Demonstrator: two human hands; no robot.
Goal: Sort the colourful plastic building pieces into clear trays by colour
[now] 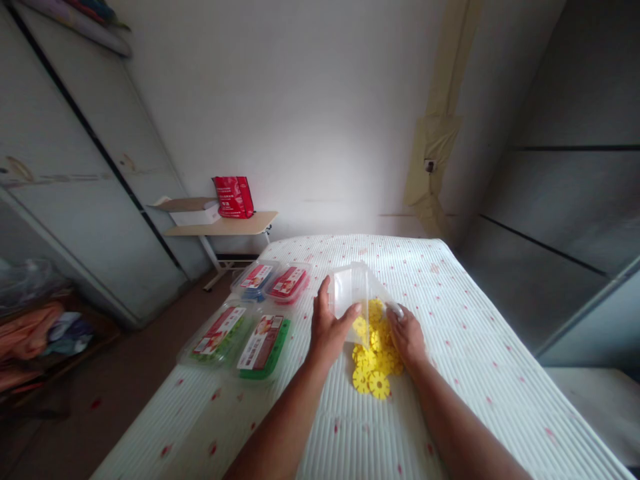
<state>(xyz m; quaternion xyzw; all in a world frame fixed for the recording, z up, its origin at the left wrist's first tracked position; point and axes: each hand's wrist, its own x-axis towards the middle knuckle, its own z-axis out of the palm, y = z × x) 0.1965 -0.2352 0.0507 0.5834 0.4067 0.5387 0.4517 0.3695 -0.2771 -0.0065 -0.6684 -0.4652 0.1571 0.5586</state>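
A bed (450, 347) with a white ribbed cover dotted in red fills the view, its far edge against the wall. Along its left edge lie four clear lidded boxes (250, 320), two green nearer, one blue and one red farther. Near the middle, a clear plastic box (353, 293) is held tipped on its side, its long axis running left to right, its opening turned down toward the person. The left hand (327, 327) clasps its left end, fingers (350, 312) wrapped over the rim; the right hand (407, 337) grips the right end. Below it, yellow snowflake discs (373, 363) lie heaped between the hands. Bare cover lies open to the right and near edges.
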